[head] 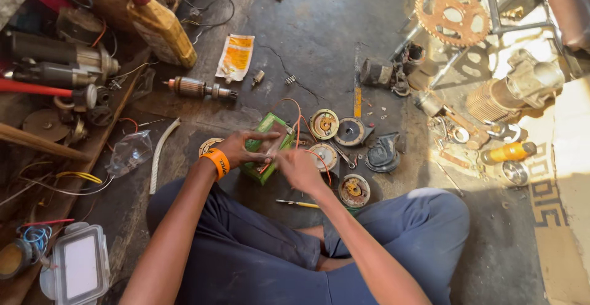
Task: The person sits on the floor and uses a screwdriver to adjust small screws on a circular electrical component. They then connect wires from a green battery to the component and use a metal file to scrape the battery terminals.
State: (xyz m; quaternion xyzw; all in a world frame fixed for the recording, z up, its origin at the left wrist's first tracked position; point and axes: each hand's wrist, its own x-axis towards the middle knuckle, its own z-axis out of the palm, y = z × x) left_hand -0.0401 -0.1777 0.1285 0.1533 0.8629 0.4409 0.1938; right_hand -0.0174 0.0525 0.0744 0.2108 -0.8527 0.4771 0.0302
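Floor: green box (265, 148) btw fingers (261, 137).

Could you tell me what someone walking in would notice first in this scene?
First, at the centre, the left hand and right hand meet over a green box trailing red wires on the floor. Round disc-shaped parts lie scattered just right of it. A large rusty sprocket stands out at the upper right, and a yellow bottle at the upper left.
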